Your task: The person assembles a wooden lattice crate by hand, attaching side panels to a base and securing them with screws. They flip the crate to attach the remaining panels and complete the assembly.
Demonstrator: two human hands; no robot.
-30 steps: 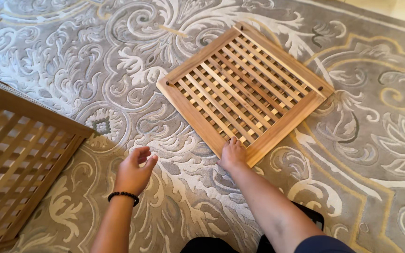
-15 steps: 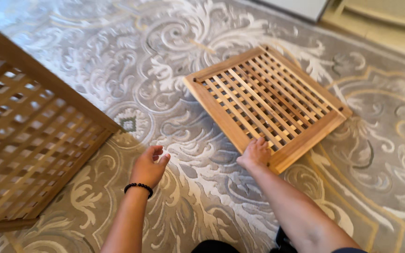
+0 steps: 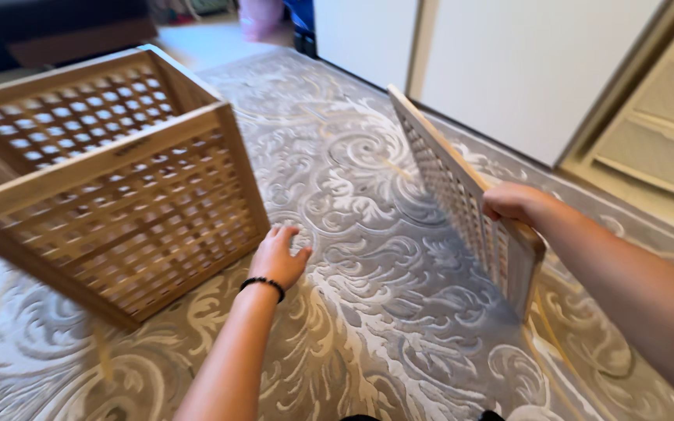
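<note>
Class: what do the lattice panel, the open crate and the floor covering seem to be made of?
Lattice panel: light, probably unpainted wood, showing slats and frame. Crate: seemingly the same pale wood lattice. Rug: apparently woven pile textile, with raised grey-cream scrolls.

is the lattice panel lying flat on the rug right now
No, the right hand grips the wooden lattice panel by its top edge and holds it tilted up on edge above the patterned rug.

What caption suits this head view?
Right hand lifts a wooden lattice panel on edge; left hand rests on patterned carpet.
</note>
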